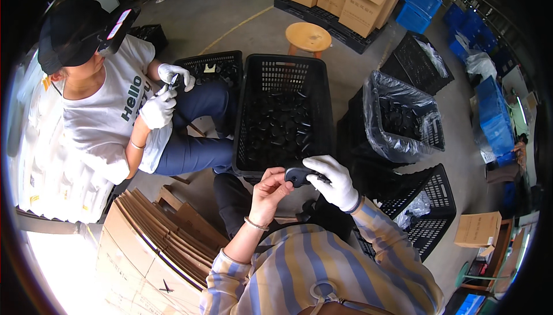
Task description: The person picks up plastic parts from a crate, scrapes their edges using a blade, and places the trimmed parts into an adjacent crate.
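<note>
In front of my body, a black rounded plastic part (296, 175) with a small round hole is held up between my hands. My bare left hand (269, 196) pinches its left end between thumb and fingers. Around its right end close the fingers of my right hand (336, 184), in a white glove. Something dark shows between those gloved fingers, too small to tell apart from the part. Just beyond my hands stands a tall black crate (242, 113) holding many similar black parts (282, 122).
At left sits a co-worker (109, 96) in white gloves, holding a small object. Right of the crate stands a plastic-lined bin (374, 113) of black parts, with another black crate (443, 200) nearer. Flattened cardboard (155, 240) leans at lower left. A wooden stool (309, 37) stands beyond.
</note>
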The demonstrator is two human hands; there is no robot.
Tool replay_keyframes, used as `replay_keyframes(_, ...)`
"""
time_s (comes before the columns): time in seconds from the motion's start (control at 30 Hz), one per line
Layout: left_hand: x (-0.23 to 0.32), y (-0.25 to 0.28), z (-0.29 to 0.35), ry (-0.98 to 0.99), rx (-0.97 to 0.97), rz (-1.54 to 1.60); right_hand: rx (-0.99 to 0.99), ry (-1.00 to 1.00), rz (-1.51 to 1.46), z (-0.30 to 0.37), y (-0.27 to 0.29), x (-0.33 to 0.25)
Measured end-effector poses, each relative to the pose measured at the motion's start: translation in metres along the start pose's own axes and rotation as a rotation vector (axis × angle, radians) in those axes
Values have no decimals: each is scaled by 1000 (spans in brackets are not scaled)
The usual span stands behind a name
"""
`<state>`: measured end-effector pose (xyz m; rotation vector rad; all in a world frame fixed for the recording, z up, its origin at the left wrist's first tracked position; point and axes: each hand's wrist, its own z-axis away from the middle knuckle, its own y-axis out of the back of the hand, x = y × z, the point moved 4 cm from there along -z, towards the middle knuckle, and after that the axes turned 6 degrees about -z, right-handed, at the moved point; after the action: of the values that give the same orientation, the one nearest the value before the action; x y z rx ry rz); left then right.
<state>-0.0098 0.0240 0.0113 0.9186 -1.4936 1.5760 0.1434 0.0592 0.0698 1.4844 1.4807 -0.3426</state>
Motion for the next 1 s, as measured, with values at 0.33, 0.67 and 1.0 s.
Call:
replay_keyframes(0.33,-9,10,-3,-172,4,-519,-270,-561,-477,21,-19,43)
replay_keyframes(0.67,-44,53,-38,-230,-113,-1243,267,-706,-612,52,42,87)
replay_keyframes(1.0,-120,124,-62,-115,-198,-1899,439,-937,186,75,91,201)
